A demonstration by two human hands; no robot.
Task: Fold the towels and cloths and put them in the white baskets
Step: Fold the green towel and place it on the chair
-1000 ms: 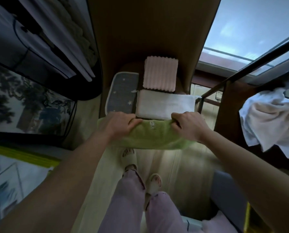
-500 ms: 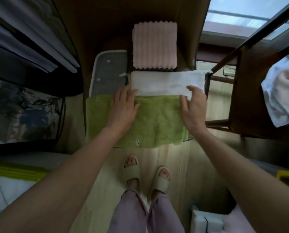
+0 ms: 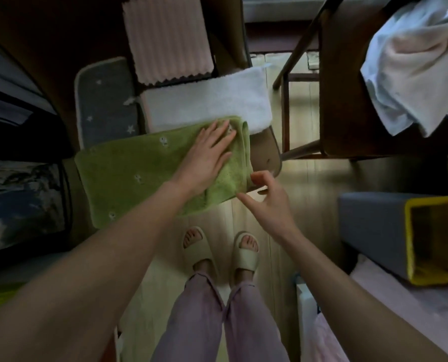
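Head view is showing the folding step under way on the green towel point(image 3: 139, 168), which is lying across the near end of the desk point(image 3: 266, 150) and overhanging its front edge. Left hand point(image 3: 207, 155) is pressing flat on the towel's right part, fingers straight. Right hand point(image 3: 266, 199) is hovering at the towel's doubled right edge, fingers loosely spread and holding nothing; whether a fingertip is touching the cloth I cannot tell.

Next move probably calls for pinching that right edge and carrying it over to the left while the left hand is pinning the cloth.

White towel point(image 3: 204, 103), pink ribbed cloth point(image 3: 168, 37) and grey starred cloth point(image 3: 105, 100) are lying folded just beyond, crowding the surface. White cloths point(image 3: 413, 66) are waiting in a heap at right. No white basket is clearly showing.
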